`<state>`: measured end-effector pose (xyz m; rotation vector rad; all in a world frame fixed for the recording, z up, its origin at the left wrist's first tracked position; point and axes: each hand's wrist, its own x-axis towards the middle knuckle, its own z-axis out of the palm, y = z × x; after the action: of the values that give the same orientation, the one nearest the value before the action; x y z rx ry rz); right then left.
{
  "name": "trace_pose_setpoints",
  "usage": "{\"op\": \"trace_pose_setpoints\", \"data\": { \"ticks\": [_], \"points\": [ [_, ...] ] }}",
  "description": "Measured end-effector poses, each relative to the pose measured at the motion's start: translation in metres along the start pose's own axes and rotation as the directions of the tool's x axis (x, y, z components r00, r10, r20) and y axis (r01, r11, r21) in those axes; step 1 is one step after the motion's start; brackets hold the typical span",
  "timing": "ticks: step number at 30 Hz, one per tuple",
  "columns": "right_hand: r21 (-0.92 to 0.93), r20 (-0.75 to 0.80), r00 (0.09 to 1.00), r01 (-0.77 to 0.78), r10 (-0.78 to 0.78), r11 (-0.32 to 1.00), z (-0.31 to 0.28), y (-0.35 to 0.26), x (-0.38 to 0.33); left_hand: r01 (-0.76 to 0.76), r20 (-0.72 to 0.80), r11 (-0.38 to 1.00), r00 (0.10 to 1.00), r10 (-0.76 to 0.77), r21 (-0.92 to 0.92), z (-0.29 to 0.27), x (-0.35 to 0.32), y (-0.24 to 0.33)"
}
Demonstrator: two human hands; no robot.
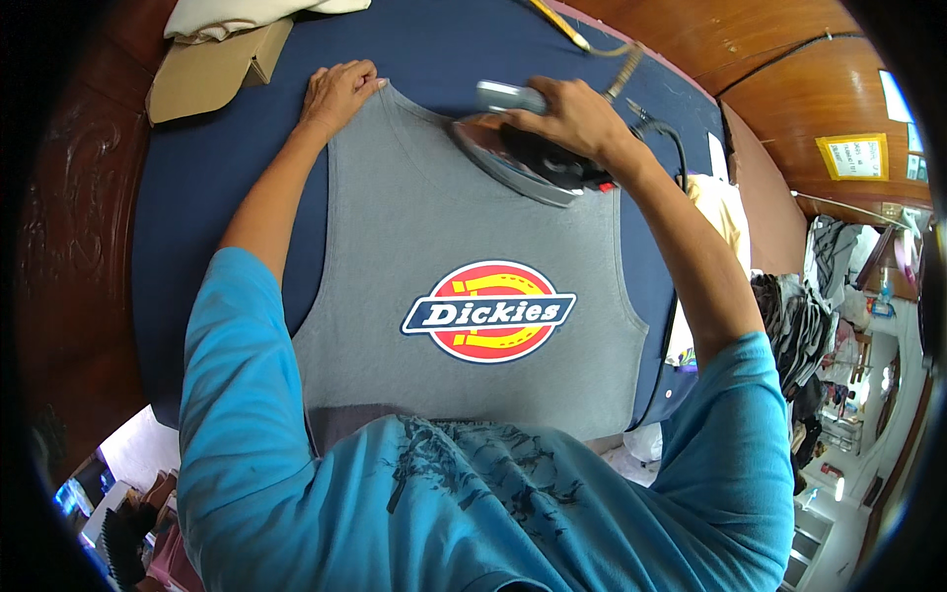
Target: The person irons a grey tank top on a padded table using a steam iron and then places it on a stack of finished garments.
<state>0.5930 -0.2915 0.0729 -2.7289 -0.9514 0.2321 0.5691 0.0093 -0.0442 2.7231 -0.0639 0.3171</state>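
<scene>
A grey sleeveless shirt lies spread flat on a dark blue padded ironing surface, its hem toward me. On its chest is a print, a red oval with a yellow horseshoe and a dark blue band. At the far left shoulder strap, my left hand is closed with its fingertips on the strap's end. My right hand grips the handle of an iron, which is slightly blurred. The iron's soleplate is over the shirt's neckline and right shoulder area; whether it touches the cloth I cannot tell.
A cord and a coiled hose run behind the iron. At the far left a cardboard piece lies under white cloth. Pale cloth hangs at the right edge. A wooden wall stands behind, with dark garments at right.
</scene>
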Motion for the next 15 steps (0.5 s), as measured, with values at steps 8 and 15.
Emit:
{"op": "trace_pose_setpoints", "data": {
  "ticks": [8, 15],
  "points": [
    [-0.014, 0.023, 0.999, -0.048, 0.048, 0.999, 0.004, -0.041, 0.048, 0.045, -0.019, 0.999, 0.999, -0.045, -0.008, 0.007, 0.007, -0.013],
    [-0.009, -0.051, 0.998, -0.023, 0.023, 1.0, -0.019, 0.032, -0.042, 0.087, 0.028, 0.996, 0.996, -0.086, -0.031, 0.01, 0.009, -0.02]
  ]
}}
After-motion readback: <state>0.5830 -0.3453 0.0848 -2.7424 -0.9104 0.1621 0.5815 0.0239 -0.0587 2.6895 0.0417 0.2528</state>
